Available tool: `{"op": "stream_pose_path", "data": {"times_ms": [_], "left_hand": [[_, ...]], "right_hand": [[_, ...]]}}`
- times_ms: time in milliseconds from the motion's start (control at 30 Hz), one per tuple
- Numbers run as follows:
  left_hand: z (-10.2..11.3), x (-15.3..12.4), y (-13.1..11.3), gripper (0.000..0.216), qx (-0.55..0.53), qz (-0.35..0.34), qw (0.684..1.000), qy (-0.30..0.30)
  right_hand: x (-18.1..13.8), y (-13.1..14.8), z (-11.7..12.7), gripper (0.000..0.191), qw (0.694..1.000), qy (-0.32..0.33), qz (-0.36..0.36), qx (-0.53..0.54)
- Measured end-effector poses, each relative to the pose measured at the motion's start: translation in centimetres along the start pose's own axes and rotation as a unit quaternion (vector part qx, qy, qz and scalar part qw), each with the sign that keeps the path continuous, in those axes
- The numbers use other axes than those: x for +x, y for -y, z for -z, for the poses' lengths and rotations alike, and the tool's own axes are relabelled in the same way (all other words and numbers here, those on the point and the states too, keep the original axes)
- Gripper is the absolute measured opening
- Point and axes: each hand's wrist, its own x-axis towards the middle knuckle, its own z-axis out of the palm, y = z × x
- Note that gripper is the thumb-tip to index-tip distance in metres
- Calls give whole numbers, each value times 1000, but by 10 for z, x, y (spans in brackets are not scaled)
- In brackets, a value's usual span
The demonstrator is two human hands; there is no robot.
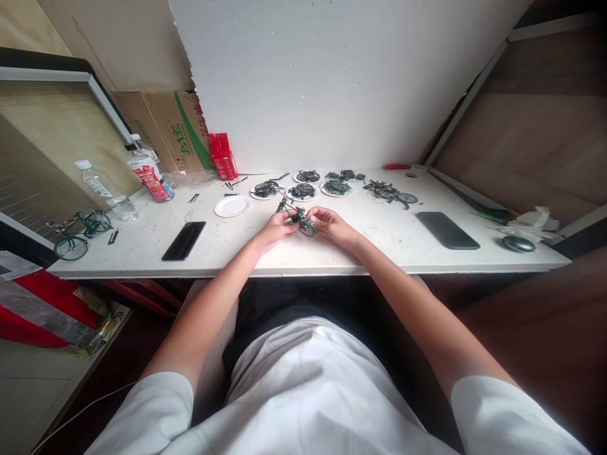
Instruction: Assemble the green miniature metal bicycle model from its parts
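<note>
A small green model bicycle [297, 217], partly built, is held above the white table [332, 249] between both hands. My left hand [275, 229] pinches its left side with curled fingers. My right hand [332, 225] grips the wheel end from the right, fingers closed on it. Behind the hands stand several white paper plates with small dark parts [302, 190] and one bare paper plate [232, 206].
A finished green model bicycle [76, 234] stands at the table's left end beside water bottles [148, 174]. A black phone [184, 240] lies at my left, another [447, 229] at my right. A computer mouse [518, 243], tissues, a red box [222, 155] and a cardboard box sit further off.
</note>
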Motion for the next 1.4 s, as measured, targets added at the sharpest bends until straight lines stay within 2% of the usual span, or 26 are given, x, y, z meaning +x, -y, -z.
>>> {"op": "stream_pose_path", "data": {"times_ms": [200,633,867,1167,1400], "left_hand": [[-2,-1,-2,61,-19,1,1000,-17],[-3,-1,-1,61,-8,-2,1000,-17],[-2,-1,0,53,-18,-6,1000,-20],[3,4,5,56,0,-8,998,-56],[4,6,10,57,65,-23,992,-108]], "right_hand": [[1,0,0,45,999,22,25,2],[1,2,-2,46,999,16,32,-10],[0,2,-1,45,999,5,26,-37],[1,1,1,53,999,-36,2,-41],[2,-1,-3,61,974,-127,19,-187]]}}
